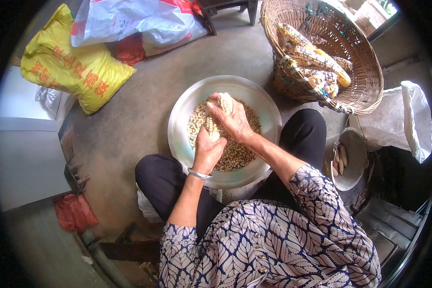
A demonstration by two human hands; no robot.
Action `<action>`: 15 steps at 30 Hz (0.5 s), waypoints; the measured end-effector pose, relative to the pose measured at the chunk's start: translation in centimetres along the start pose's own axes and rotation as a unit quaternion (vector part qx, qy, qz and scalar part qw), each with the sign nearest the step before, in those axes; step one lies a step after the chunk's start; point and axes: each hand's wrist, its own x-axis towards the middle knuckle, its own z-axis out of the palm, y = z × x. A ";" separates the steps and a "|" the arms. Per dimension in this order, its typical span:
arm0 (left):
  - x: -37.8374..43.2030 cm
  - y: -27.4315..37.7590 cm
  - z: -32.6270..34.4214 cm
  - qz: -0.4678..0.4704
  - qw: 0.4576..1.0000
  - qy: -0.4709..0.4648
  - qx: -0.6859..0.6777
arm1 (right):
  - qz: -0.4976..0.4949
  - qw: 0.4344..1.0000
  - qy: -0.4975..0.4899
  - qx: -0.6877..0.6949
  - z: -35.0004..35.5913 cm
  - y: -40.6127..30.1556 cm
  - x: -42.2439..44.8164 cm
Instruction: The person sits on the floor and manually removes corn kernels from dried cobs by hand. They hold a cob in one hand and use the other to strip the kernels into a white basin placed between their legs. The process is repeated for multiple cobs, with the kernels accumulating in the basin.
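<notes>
In front of me a wide metal basin (267,111) holds a layer of loose corn kernels (235,156). My left hand (209,148), with a silver bangle at the wrist, grips an ear of corn (211,125) that still bears pale yellow kernels along its visible side. Right above it, my right hand (235,120) is closed around a pale corncob (225,102) whose end sticks up past the fingers. Both hands are close together over the kernels. Fingers hide the lower parts of both cobs.
A woven basket (367,82) of corn ears (320,59) stands at upper right. Below it are a bucket (351,176) with several bare cobs and a white sack (388,118). A yellow sack (77,72) and a white plastic bag (140,21) lie at upper left. A red bag (75,212) is at lower left.
</notes>
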 end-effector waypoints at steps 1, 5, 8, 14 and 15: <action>0.1 0.2 0.2 0.085 0.986 0.072 0.127 | 0.008 0.999 -0.031 0.040 -0.2 -0.4 0.2; 0.0 1.1 0.3 0.052 0.960 0.036 0.273 | -0.043 0.995 -0.069 -0.064 0.2 -1.6 -0.6; 0.0 -2.2 1.0 0.117 0.972 0.033 0.200 | -0.134 0.981 0.009 -0.140 0.4 1.0 -0.9; -0.5 1.6 -0.1 -0.155 0.953 -0.107 -0.238 | -0.002 0.998 0.060 -0.018 0.1 -0.2 -0.4; -0.5 1.0 -0.3 -0.070 0.991 -0.042 -0.103 | -0.017 0.999 0.040 0.011 0.1 -0.8 -0.3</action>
